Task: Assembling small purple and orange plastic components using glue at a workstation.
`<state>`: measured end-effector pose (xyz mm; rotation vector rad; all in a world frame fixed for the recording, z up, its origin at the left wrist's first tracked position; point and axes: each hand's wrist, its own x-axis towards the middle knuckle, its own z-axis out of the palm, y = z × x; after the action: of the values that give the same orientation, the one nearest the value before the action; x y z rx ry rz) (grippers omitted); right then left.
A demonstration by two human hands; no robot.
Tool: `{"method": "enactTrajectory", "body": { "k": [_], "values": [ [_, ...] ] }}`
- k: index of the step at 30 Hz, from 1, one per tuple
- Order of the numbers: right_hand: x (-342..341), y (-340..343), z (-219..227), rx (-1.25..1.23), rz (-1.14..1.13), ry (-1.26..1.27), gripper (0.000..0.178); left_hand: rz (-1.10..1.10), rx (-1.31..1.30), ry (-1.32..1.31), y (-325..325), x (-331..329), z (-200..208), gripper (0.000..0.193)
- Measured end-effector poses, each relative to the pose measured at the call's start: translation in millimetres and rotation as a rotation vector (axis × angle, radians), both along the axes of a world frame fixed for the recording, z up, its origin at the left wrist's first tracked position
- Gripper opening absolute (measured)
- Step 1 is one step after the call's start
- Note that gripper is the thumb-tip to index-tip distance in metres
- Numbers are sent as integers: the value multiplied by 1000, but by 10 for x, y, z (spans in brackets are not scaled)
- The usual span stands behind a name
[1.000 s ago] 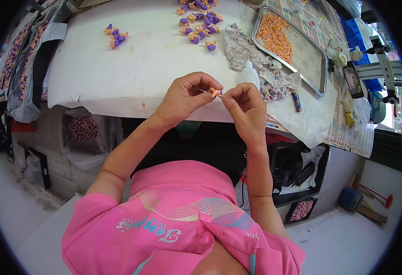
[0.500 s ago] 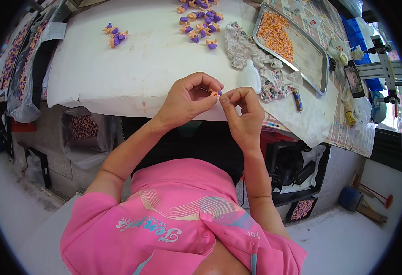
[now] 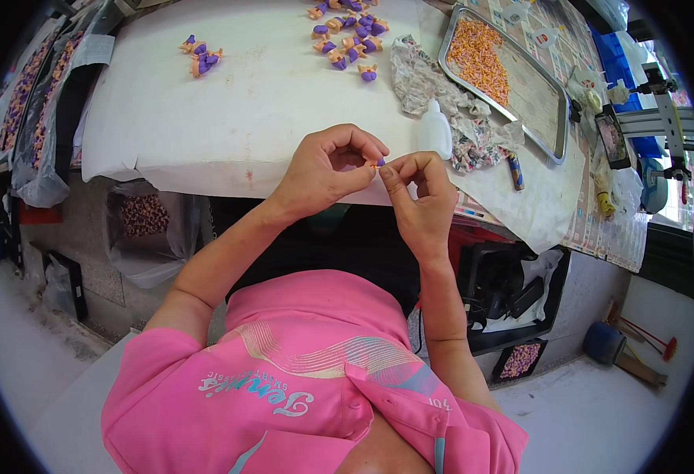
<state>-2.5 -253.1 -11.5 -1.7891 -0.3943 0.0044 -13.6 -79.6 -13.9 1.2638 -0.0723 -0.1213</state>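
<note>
My left hand (image 3: 324, 170) pinches a small purple and peach figurine part (image 3: 379, 162) above the table's front edge. Close beside it, my right hand (image 3: 422, 186) has its thumb and forefinger pressed together at that part; whatever tiny piece they grip is mostly hidden by the fingertips. Several similar purple and peach parts (image 3: 353, 39) lie in a loose cluster at the back of the table. A smaller group (image 3: 201, 60) sits further left. Just past my right hand stands a white squeeze bottle (image 3: 435, 133).
A metal tray (image 3: 560, 118) at the back right holds a heap of small orange and pink pieces (image 3: 477, 62). Crumpled cloth or paper (image 3: 414, 79) lies beside it, near a blue tube (image 3: 515, 171). Filled trays (image 3: 47, 103) stand at far left. A phone (image 3: 612, 138) is mounted at right.
The hands stay almost in place, and the held part is turned slightly, showing more purple between the fingertips. The whole view has shifted very slightly.
</note>
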Motion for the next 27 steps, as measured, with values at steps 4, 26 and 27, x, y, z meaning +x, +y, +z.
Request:
{"method": "enactTrajectory", "body": {
  "k": [4, 26, 27],
  "values": [
    [-38, 35, 69, -103, -34, -10, 15, 2, -11, -11, 4, 3, -43, 12],
    [38, -46, -9, 73, 22, 148, 19, -3, 23, 45, -32, 44, -34, 22],
    [35, -41, -8, 96, 24, 163, 18, 1, 23, 48, -31, 37, -31, 22]
  ]
}}
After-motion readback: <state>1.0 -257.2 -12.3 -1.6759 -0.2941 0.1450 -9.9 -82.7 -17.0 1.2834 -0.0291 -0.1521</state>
